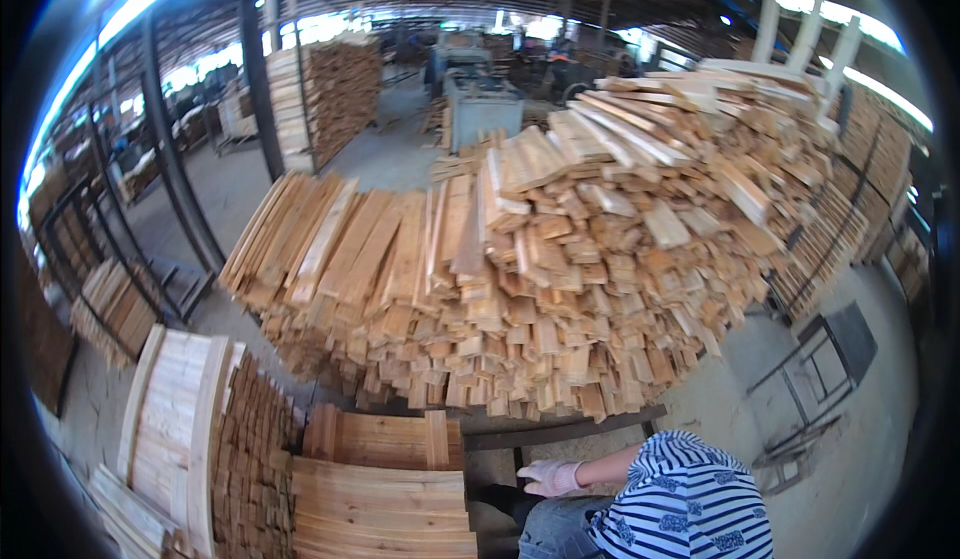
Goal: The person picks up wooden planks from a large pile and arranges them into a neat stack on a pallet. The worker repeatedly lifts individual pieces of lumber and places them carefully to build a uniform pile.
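Observation:
My right hand [549, 478], in a pale whitish-pink glove, reaches in from the lower right, below a striped blue-and-white sleeve [690, 499]. Its fingers point left and look loosely stretched, with nothing visible in them. Just under it is a knee in grey-blue denim [560, 527]. To the left of the hand lie flat reddish-brown wooden boards [385, 509], apart from the fingers. A dark metal bar [565, 429] runs behind the hand, at the foot of a large wood heap. My left hand is outside the picture.
The big heap of loose wooden slats [560, 289] fills the middle. At the lower left stands a stack of pale boards [175, 429]. A black metal stand [830, 359] is at right. Beyond are a grey-blue machine [483, 109] and a tall timber stack [340, 99].

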Motion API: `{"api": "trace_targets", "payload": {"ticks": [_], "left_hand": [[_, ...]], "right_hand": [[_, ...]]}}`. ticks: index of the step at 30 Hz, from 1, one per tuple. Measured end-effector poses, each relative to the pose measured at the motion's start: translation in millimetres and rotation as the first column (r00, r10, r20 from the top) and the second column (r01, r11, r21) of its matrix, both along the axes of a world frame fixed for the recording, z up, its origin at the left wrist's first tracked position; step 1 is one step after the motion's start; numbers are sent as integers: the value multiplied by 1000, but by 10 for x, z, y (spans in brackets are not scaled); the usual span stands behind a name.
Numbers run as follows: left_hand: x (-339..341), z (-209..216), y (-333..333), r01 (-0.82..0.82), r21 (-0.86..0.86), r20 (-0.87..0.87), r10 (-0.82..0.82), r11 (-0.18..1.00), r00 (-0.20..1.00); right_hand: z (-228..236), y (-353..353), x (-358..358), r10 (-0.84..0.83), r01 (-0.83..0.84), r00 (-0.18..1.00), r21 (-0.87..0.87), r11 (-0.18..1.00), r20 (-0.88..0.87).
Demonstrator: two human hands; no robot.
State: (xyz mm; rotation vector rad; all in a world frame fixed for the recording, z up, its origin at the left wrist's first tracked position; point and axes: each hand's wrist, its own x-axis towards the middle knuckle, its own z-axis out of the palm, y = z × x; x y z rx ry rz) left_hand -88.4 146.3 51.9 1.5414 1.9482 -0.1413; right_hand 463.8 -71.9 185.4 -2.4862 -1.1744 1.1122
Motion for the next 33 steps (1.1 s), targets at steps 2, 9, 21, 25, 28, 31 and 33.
{"api": "trace_targets", "payload": {"ticks": [2, 9, 21, 25, 28, 31, 33], "left_hand": [[-173, -15, 124, 288, -8, -142, -286, 958, 948], [768, -147, 750, 765, -7, -179, -753, 644, 633], [3807, 1114, 743, 807, 124, 286, -800, 577, 528], [4457, 1221, 914, 911, 406, 50, -997, 77, 63], [4969, 1770, 722, 878, 312, 421, -881, 363, 215], [5375, 2362, 631, 734, 270, 686, -659, 624, 308], [5738, 2789, 446, 647, 68, 794, -434, 759, 426]], "right_hand": [[168, -197, 2, -48, 48, 999, -25, 999, 3], [976, -232, 248, -88, 80, 992, 100, 992, 86], [5228, -1482, 2200, -660, 152, 105, 644, 750, 744], [5852, -1624, 2825, -544, 259, -231, 590, 765, 806], [5881, -1456, 3306, -528, 359, -145, 542, 760, 837], [5904, -1118, 3516, -530, 465, 54, 449, 763, 846], [5885, -955, 3741, -417, 497, 109, 314, 809, 902]]}}
